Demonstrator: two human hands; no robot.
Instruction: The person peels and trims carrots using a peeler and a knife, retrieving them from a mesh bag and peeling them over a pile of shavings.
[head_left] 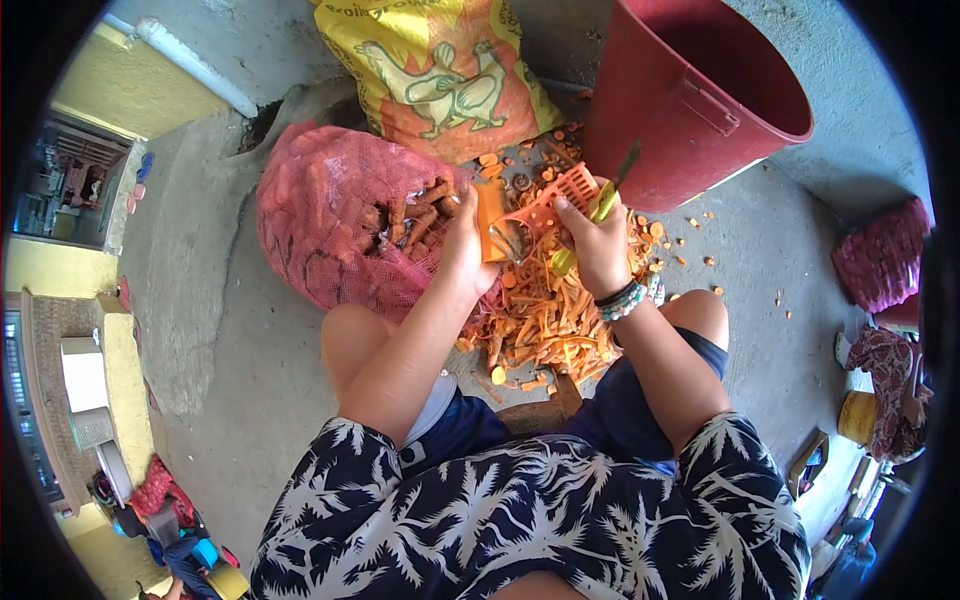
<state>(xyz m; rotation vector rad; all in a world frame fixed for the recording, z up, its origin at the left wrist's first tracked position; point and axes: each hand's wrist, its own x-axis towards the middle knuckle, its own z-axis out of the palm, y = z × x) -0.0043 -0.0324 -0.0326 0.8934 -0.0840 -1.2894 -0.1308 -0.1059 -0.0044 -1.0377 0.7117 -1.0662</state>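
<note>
My left hand [465, 248] is closed around a flat orange plastic piece [492, 215], with thin metallic-looking parts [512, 242] beside its edge. In my right hand [602, 250] are a slotted orange plastic piece [572, 190] and a knife with a yellow-green handle [604, 202], its dark blade pointing up and away. Another yellow-green bit [563, 262] shows below that hand; whether it belongs to the knife is unclear. The two orange pieces are close together, and I cannot tell if they are joined. Under both hands lies a heap of carrot peelings [555, 320].
A pink mesh sack [320, 220] of unpeeled carrots [425, 215] leans at the left. Behind stand a yellow printed sack [440, 80] and a tall red bin [660, 110]. Carrot slices [657, 229] dot the concrete floor. Another person [890, 390] is at far right.
</note>
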